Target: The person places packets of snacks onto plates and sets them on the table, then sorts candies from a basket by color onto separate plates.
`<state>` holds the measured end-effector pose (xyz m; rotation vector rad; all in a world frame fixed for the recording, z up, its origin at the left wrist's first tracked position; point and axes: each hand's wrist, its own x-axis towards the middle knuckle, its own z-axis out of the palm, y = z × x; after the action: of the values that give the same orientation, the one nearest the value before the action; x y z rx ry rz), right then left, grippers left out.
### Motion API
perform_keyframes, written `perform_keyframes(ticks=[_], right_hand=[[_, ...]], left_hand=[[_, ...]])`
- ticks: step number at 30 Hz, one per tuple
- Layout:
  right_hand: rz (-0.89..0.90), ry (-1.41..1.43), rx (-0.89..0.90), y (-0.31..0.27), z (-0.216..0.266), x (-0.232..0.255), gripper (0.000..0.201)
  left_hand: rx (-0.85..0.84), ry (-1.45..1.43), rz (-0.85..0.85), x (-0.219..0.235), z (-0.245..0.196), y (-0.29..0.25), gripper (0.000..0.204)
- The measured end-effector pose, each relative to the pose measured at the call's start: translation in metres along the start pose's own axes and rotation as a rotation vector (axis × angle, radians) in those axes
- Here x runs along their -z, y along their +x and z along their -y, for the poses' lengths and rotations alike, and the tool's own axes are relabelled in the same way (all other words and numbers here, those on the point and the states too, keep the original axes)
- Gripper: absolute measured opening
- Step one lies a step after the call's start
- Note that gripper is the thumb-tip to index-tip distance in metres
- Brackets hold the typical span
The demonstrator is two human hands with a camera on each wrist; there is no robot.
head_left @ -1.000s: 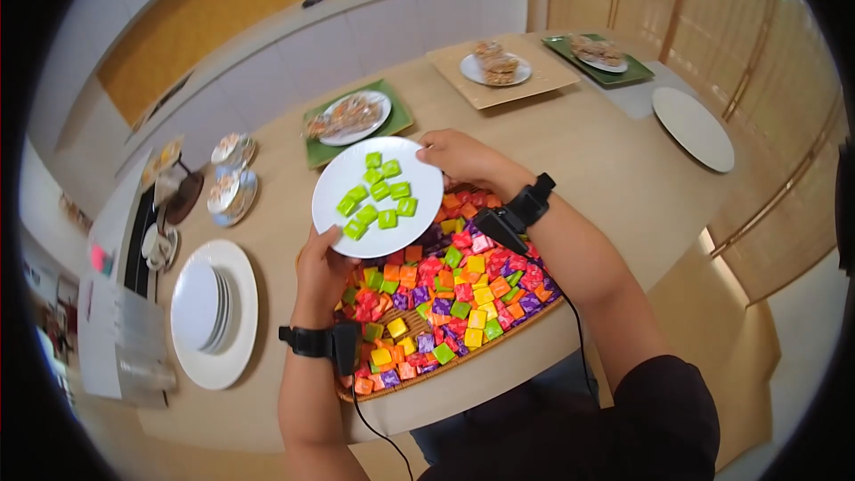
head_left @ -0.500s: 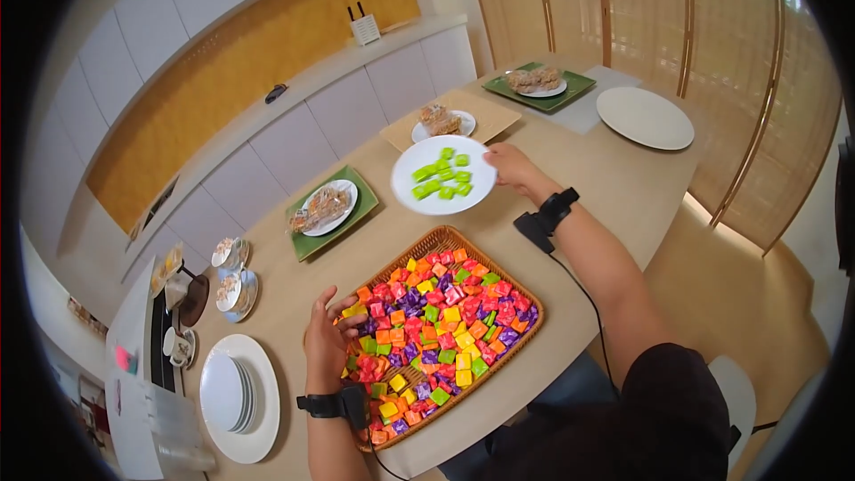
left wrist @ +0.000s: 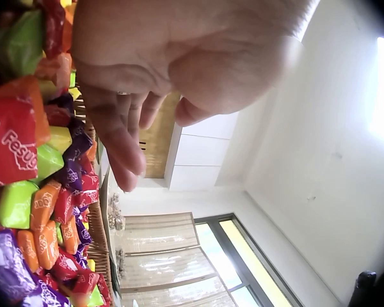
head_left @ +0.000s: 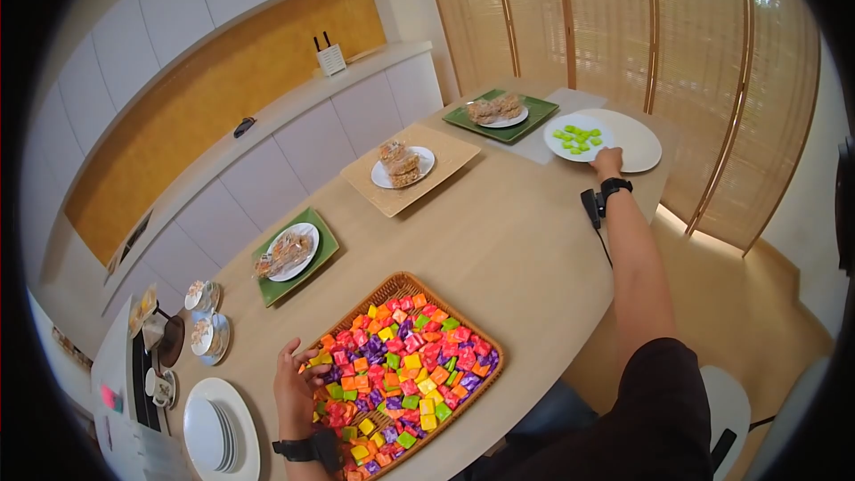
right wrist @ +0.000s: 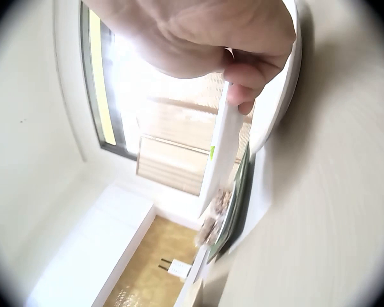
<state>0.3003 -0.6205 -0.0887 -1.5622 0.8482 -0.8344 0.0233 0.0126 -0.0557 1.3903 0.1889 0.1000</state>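
My right hand (head_left: 607, 161) grips the near rim of a small white plate (head_left: 554, 135) that carries several green wrapped candies (head_left: 577, 138). In the head view this plate overlaps the left part of a larger white oval plate (head_left: 639, 144) at the table's far right end. The right wrist view shows the small plate (right wrist: 223, 144) edge-on, its rim between thumb and fingers. My left hand (head_left: 292, 389) rests at the left side of a wicker basket (head_left: 492, 338), fingers loosely bent over wrapped candies (head_left: 392, 374) of many colours. The left wrist view shows nothing in that palm.
Along the table's far side stand green square plates (head_left: 325, 245) (head_left: 459, 116) and a beige square plate (head_left: 463, 153), each bearing a white plate of wrapped snacks. Stacked white plates (head_left: 207, 435) and cups (head_left: 203, 336) are at the left. A folding screen (head_left: 614, 36) stands beyond the right end.
My left hand has let go of the small plate and moved to the basket's left side. The right hand has carried the plate far right, over the large oval plate. The view has turned right.
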Motion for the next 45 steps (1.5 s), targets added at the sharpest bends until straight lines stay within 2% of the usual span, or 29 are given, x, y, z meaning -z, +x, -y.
perform_keyframes(ticks=[2,5,8,9,10,12,14,16,19,20,23,26,28,30,35,38,40,41,43,44,45], right_hand=[[-0.138,0.000,0.000,0.033,-0.012,0.012,0.034],[-0.186,0.005,-0.101,0.056,-0.011,0.028,0.035],[-0.190,-0.057,-0.106,0.079,-0.018,0.034,0.037],[-0.288,-0.071,-0.064,0.088,-0.026,0.030,0.030],[-0.282,-0.074,-0.063,0.087,-0.022,0.033,0.030],[-0.084,0.063,-0.228,0.080,-0.010,0.045,0.037],[-0.031,-0.014,-0.212,0.103,-0.025,0.050,0.038],[0.235,-1.395,0.408,0.134,-0.052,0.048,0.049],[0.125,-1.259,0.607,0.185,-0.093,0.054,0.050],[0.123,-1.196,0.595,0.198,-0.096,0.050,0.048],[0.090,-0.937,0.385,0.232,-0.102,0.042,0.045],[0.013,-0.780,0.217,0.229,-0.087,0.042,0.042],[-0.009,-0.737,0.175,0.226,-0.077,0.043,0.040],[-0.028,-0.701,0.153,0.224,-0.067,0.045,0.037],[-0.005,-0.586,0.174,0.221,-0.051,0.035,0.032],[0.108,-0.442,0.250,0.225,-0.045,-0.002,0.029],[0.297,-0.286,0.342,0.224,-0.046,-0.046,0.027],[0.424,-0.184,0.394,0.215,-0.044,-0.072,0.026],[0.738,0.022,0.503,0.162,-0.033,-0.130,0.024],[0.742,-0.086,0.484,0.098,-0.009,-0.147,0.022],[0.874,-0.067,0.484,0.016,0.022,-0.144,0.022]], left_hand=[[-0.008,0.002,-0.011,-0.001,0.000,-0.001,0.040],[-0.020,-0.005,-0.055,-0.002,0.000,0.000,0.039],[-0.015,0.002,-0.074,-0.001,0.000,0.000,0.039],[-0.020,-0.008,-0.078,0.000,0.000,0.000,0.039],[-0.021,-0.017,-0.082,0.001,0.001,0.000,0.039],[-0.025,-0.017,-0.074,0.004,0.002,0.002,0.040],[-0.029,-0.023,-0.084,0.007,0.005,0.003,0.041],[-0.037,-0.071,-0.014,0.014,0.009,0.002,0.041],[-0.032,-0.042,-0.058,0.018,0.013,0.004,0.040],[0.000,-0.041,-0.039,0.016,0.008,0.003,0.040],[-0.023,-0.023,-0.016,0.013,0.004,-0.001,0.041],[0.007,-0.028,-0.031,0.006,-0.005,-0.002,0.041],[0.003,-0.033,-0.049,0.006,-0.004,-0.002,0.041],[0.010,-0.034,0.010,0.008,-0.002,0.001,0.040],[0.007,-0.075,0.034,0.008,0.000,0.005,0.038],[0.008,-0.149,0.031,0.011,-0.003,0.004,0.037],[0.026,-0.204,0.036,0.008,-0.008,0.004,0.036],[-0.030,-0.240,0.046,0.010,-0.013,0.002,0.035],[-0.123,-0.276,0.069,0.016,-0.030,-0.007,0.035],[-0.174,-0.251,0.081,0.022,-0.039,-0.011,0.036],[-0.207,-0.221,0.056,0.028,-0.050,-0.016,0.037]])
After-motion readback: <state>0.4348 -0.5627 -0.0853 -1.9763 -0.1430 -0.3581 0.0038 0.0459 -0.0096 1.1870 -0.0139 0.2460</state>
